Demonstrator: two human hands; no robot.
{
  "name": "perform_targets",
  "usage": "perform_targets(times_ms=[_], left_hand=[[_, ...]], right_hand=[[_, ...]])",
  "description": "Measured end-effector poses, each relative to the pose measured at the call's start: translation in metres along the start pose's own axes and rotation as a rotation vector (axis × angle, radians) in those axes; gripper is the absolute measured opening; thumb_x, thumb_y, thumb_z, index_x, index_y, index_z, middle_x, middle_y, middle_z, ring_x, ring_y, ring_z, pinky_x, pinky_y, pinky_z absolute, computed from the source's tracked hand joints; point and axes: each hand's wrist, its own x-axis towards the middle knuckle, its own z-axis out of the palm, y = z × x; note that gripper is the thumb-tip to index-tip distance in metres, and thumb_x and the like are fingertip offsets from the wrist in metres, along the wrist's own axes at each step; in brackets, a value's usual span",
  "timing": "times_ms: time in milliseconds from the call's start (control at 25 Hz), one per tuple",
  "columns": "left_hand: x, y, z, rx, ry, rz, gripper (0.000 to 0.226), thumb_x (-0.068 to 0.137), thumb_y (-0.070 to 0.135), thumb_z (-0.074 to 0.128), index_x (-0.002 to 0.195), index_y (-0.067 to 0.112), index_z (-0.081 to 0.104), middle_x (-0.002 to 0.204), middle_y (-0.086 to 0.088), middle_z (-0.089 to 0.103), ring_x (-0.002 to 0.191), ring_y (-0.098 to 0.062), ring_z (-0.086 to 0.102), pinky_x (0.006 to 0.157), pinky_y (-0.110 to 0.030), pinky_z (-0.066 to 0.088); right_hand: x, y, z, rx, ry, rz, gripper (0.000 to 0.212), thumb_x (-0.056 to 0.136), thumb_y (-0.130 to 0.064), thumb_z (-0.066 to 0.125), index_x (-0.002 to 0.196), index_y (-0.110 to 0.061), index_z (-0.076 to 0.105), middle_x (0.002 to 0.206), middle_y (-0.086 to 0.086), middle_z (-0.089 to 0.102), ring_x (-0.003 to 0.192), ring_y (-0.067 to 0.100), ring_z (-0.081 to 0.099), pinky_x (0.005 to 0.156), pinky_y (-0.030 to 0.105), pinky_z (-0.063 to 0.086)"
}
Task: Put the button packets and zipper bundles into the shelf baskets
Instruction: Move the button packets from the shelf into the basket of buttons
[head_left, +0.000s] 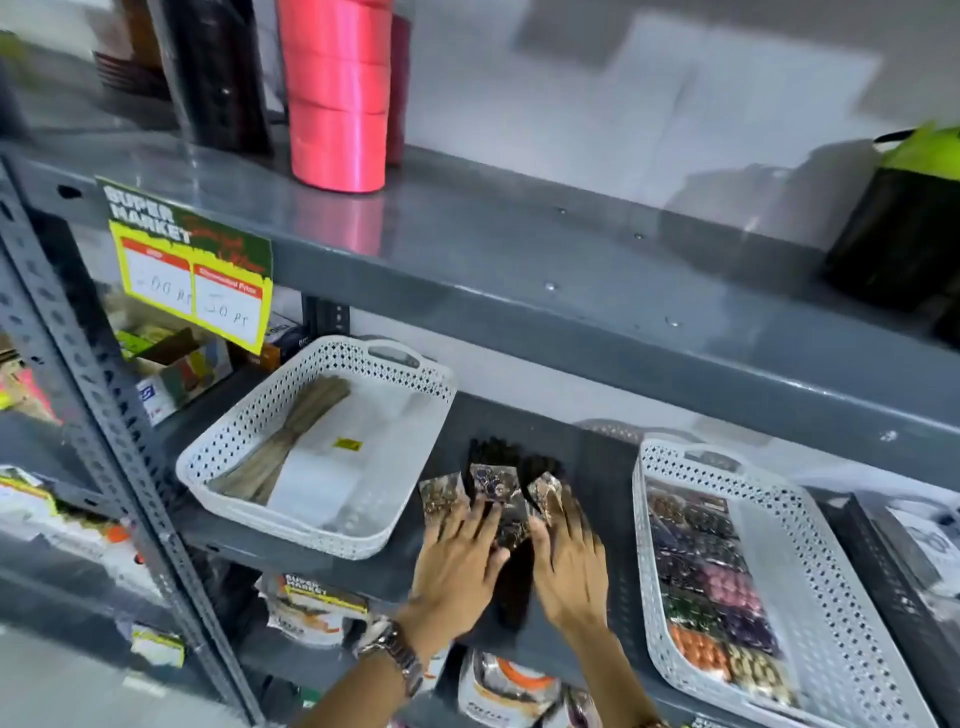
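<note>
Button packets (493, 493), grey shelf (597, 467) (metal, shop)

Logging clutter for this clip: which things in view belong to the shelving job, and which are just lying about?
Job:
- button packets on the shelf between the baskets
- dark zipper bundle between the hands
- left basket with a tan bundle
- right basket holding button packets
- left hand, right hand

Lying about:
- pink ribbon rolls
- price sign
- black-and-green bag
</note>
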Motion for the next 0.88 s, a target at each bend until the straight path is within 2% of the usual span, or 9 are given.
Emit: perform_targets(times_ms=[40,120,200,320,400,520,640,800,880], left_hand=[[0.003,0.002,0.004,0.035,-0.016,0.017,0.059,0.094,0.046,0.011,0.146,0.018,0.016,0.156,-0.004,0.017,0.143,-0.021,0.013,0.116,-0.039,0.008],[0.017,0.005,0.017,0.013,-0.062,0.029,0.063,0.086,0.047,0.016,0.131,0.018,0.050,0.136,-0.006,0.054,0.129,-0.020,0.045,0.109,-0.038,0.025],[0.029,0.011,0.032,0.056,-0.089,0.085,0.055,0.079,0.047,0.028,0.105,0.020,0.069,0.107,-0.001,0.072,0.105,-0.018,0.064,0.097,-0.037,0.036],[0.036,0.012,0.033,0.098,-0.035,0.087,0.049,0.077,0.043,0.033,0.101,0.022,0.069,0.099,-0.001,0.073,0.098,-0.019,0.066,0.088,-0.038,0.051],[0.034,0.012,0.043,0.099,0.036,0.114,0.046,0.079,0.041,0.034,0.105,0.023,0.067,0.100,0.001,0.072,0.100,-0.020,0.065,0.087,-0.039,0.053],[0.027,0.017,0.046,0.074,0.129,0.141,0.033,0.080,0.035,0.053,0.109,0.025,0.065,0.101,0.005,0.072,0.101,-0.017,0.064,0.086,-0.036,0.053],[0.022,0.024,0.041,-0.049,0.124,0.144,0.047,0.064,0.021,0.079,0.109,0.027,0.065,0.098,0.008,0.072,0.094,-0.012,0.067,0.078,-0.031,0.055],[0.025,0.046,0.047,-0.107,0.083,0.260,0.069,0.042,0.021,0.087,0.107,0.028,0.067,0.102,0.014,0.072,0.096,-0.005,0.066,0.071,-0.021,0.055],[0.026,0.058,0.062,-0.047,0.024,0.414,0.060,0.055,0.029,0.076,0.113,0.029,0.064,0.111,0.017,0.069,0.107,-0.001,0.059,0.077,-0.017,0.053]], right_hand=[[0.005,0.008,0.004,0.014,-0.059,0.077,0.101,0.069,-0.073,-0.021,0.143,-0.018,0.021,0.152,0.005,0.027,0.140,0.021,0.024,0.113,0.037,0.024],[0.019,0.018,0.013,0.016,-0.115,0.129,0.107,0.063,-0.076,-0.022,0.143,-0.018,0.020,0.154,0.003,0.023,0.142,0.018,0.020,0.114,0.036,0.022],[0.030,0.024,0.019,0.044,-0.169,0.172,0.093,0.072,-0.069,-0.011,0.143,-0.019,0.022,0.154,0.001,0.024,0.142,0.016,0.020,0.114,0.035,0.021],[0.020,0.031,0.019,0.052,-0.212,0.252,0.065,0.089,-0.053,0.007,0.140,-0.021,0.029,0.153,-0.002,0.027,0.142,0.014,0.019,0.116,0.034,0.019],[-0.002,0.040,0.017,0.010,-0.209,0.362,0.055,0.095,-0.050,0.014,0.141,-0.023,0.027,0.154,-0.006,0.022,0.143,0.013,0.012,0.118,0.037,0.013],[-0.027,0.041,0.012,-0.050,-0.157,0.429,0.060,0.091,-0.055,0.013,0.141,-0.026,0.026,0.154,-0.008,0.021,0.143,0.014,0.009,0.119,0.036,0.008],[-0.040,0.032,0.004,0.091,-0.047,0.441,0.083,0.077,-0.073,-0.004,0.140,-0.030,0.029,0.153,-0.011,0.023,0.143,0.010,0.010,0.118,0.036,0.012],[-0.050,0.025,-0.004,0.374,0.112,0.393,0.094,0.070,-0.080,-0.004,0.139,-0.027,0.031,0.152,-0.009,0.026,0.139,0.003,0.012,0.116,0.031,0.016],[-0.049,0.026,-0.010,0.443,0.160,0.440,0.097,0.068,-0.082,-0.002,0.140,-0.025,0.031,0.152,-0.006,0.026,0.140,0.006,0.016,0.114,0.029,0.018]])
